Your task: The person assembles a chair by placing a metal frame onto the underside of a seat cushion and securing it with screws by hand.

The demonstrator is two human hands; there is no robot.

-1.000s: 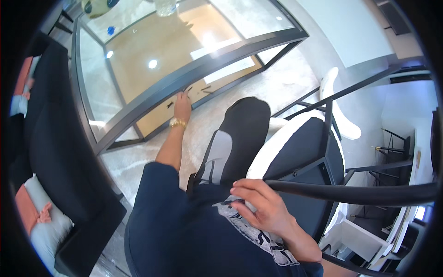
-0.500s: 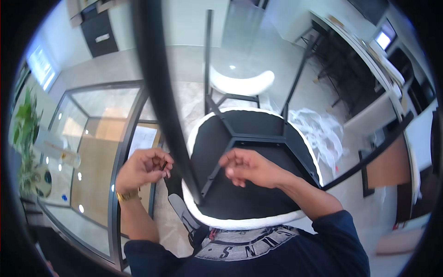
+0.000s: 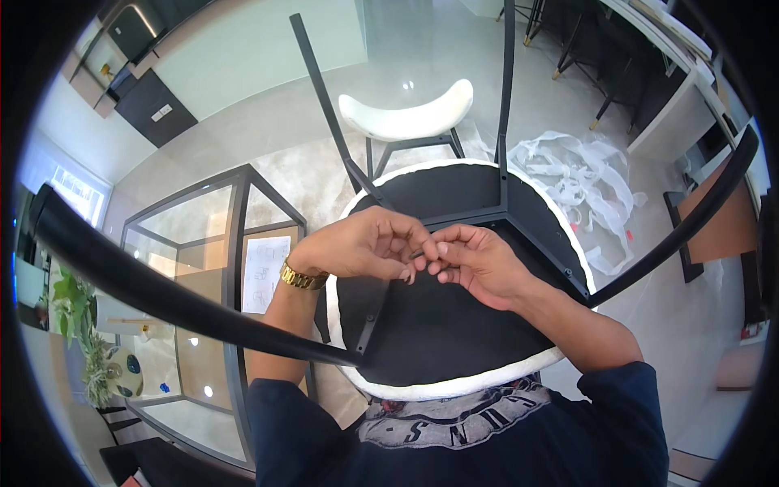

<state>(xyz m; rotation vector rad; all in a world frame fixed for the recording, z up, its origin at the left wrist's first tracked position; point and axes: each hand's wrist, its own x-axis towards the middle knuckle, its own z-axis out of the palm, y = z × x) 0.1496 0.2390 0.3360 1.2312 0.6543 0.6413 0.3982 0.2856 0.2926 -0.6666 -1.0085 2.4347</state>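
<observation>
Pinching a small dark piece (image 3: 417, 255) in the fingers (image 3: 410, 231) of the left hand (image 3: 349, 243), right over the underside of an upturned chair (image 3: 466, 341)! Looking short and slim, poking out just past the fingertips, too covered to read in full. Now spotting the right hand (image 3: 487, 268) close in, thumb and forefinger curled nearly together, tips touching or just beside the left ones; impossible to tell from here about any hold on the piece.

Look at that chair: broad, rounded, black beneath, ringed by a slightly wavy white rim (image 3: 454, 387). Crossing it with angled bars, a black metal frame (image 3: 540, 239), dotted with small dark fasteners (image 3: 369, 318). Sending four black legs outward: near ones (image 3: 195, 308) wide to left and right, far ones (image 3: 320, 89) up beyond the hands. Snug at the near edge, right up by a dark blue shirt (image 3: 487, 454).

Moving outward, catching a gold watch (image 3: 302, 277) on the left wrist. Over to the left, a dark-framed glass tabletop (image 3: 238, 390), with a white sheet (image 3: 266, 272) beside it, on wood-coloured board. Straight ahead, a curved white seat part (image 3: 410, 114) on dark legs. Off to the right, crumpled pale wrapping (image 3: 584, 178) across the floor (image 3: 389, 65), with dark stools (image 3: 625, 73) farther back.
</observation>
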